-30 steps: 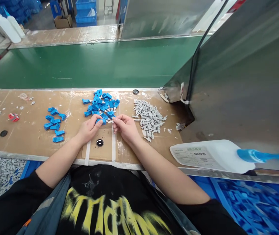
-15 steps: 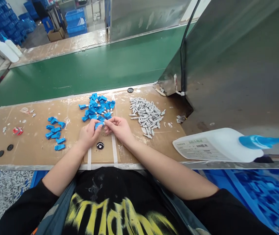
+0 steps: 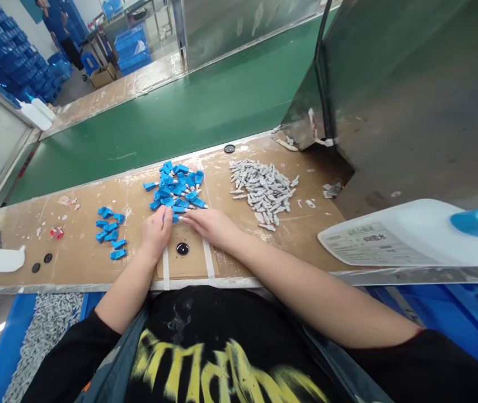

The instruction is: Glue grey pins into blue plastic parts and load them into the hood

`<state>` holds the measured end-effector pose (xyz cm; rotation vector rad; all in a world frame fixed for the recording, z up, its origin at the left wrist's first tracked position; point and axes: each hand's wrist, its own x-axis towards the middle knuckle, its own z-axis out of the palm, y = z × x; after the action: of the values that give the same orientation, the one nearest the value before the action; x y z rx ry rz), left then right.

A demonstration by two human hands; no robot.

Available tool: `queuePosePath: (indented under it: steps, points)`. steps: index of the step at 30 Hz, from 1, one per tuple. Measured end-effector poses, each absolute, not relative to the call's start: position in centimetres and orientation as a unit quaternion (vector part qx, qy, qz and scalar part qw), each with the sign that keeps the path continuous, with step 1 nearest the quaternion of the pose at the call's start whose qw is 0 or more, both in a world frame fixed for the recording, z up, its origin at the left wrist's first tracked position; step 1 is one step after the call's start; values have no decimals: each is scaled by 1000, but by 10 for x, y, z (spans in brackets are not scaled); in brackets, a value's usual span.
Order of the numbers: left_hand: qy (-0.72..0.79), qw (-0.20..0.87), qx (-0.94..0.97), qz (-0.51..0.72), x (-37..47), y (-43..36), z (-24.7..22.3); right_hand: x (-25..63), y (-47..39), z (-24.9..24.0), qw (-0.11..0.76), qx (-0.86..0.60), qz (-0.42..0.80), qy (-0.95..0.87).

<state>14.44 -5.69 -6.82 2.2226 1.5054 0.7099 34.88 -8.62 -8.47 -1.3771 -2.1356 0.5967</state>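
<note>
Your left hand [image 3: 157, 230] grips a blue piece [image 3: 176, 218] at the near edge of the blue pile [image 3: 176, 184] on the table [image 3: 79, 263]. Your right hand [image 3: 209, 225] meets its end; grip cannot be determined.

We saw blue pieces [image 3: 167, 190] of smooth plastic with a soft sheen and grey pieces [image 3: 264, 190] that looked like duller, rougher plastic, on a counter [image 3: 79, 263] faced in brown, cardboard-like sheet, glossy in patches. The large bottle [image 3: 407, 224] looked to us like smooth, milky plastic with a paper-like label [image 3: 365, 243], and the black cap [image 3: 182, 249] had a glossy middle. We found the green belt [image 3: 180, 117] smooth and faintly shiny, the panel [image 3: 423, 101] dull, smeared metal, and the shirt [image 3: 197, 313] matt black cloth.
</note>
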Motion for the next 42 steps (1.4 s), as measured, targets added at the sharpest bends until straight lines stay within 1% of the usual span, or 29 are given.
queuePosePath:
  steps: [5, 8, 11, 16, 22, 32, 37, 42]
  points:
    - [526, 226, 764, 296, 143, -54, -69, 346, -94, -80, 201, -476, 81, -852]
    - [509, 276, 756, 305, 142, -55, -65, 347, -96, -80, 180, -471, 46, -862]
    - [491, 295, 766, 293, 141, -56, -61, 348, -95, -80, 190, -489, 64, -849]
    - [491, 248, 787, 280, 140, -57, -63, 347, -95, -80, 213, -500, 95, -834]
    - [499, 226, 783, 295, 144, -59, -69, 339, -98, -83, 185, -508, 129, -831]
    - [512, 200, 779, 302, 150, -56, -72, 331, -99, -84, 244, -530, 225, -781]
    - [512, 194, 783, 295, 151, -54, -75, 331, -97, -87, 250, -528, 235, -777]
    - [505, 186, 788, 298, 152, -54, -73, 332, -95, -89, 246, -530, 211, -784]
